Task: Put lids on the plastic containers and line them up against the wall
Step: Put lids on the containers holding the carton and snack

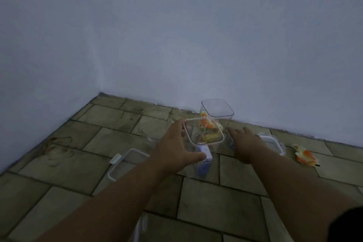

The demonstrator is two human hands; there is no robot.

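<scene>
**Left hand grasps the lidded container, just out from the wall**

At far left a reddish stain marks the tiled floor. Right of it a white-rimmed loose lid lies flat, with its clip pointing toward the stain. The left forearm passes over its near right corner. Further back a second lid of clearer plastic lies near the back wall. A strip of bare tiles runs between it and the wall's foot, back to the corner.

The left hand has its grip grasping the middle container. The fingers curl round its left side and the thumb lies along its near side, beside a hanging white clip. A square lid sits across its top; I cannot tell whether it is pressed home. Nor can I tell whether the container rests on the floor or is lifted. Orange and yellow colours show through the clear plastic.

Just behind it the open-topped tall container stands upright at the wall's foot, touching it or nearly so.

The right hand has a released grip, fingers straight and palm down, just right of the middle container. I cannot tell whether they touch. Beyond the wrist a third lid lies partly hidden. Further right an orange and yellow scrap lies on the tiles, apart from the wall. Bare tiles fill the room between the two forearms.
</scene>
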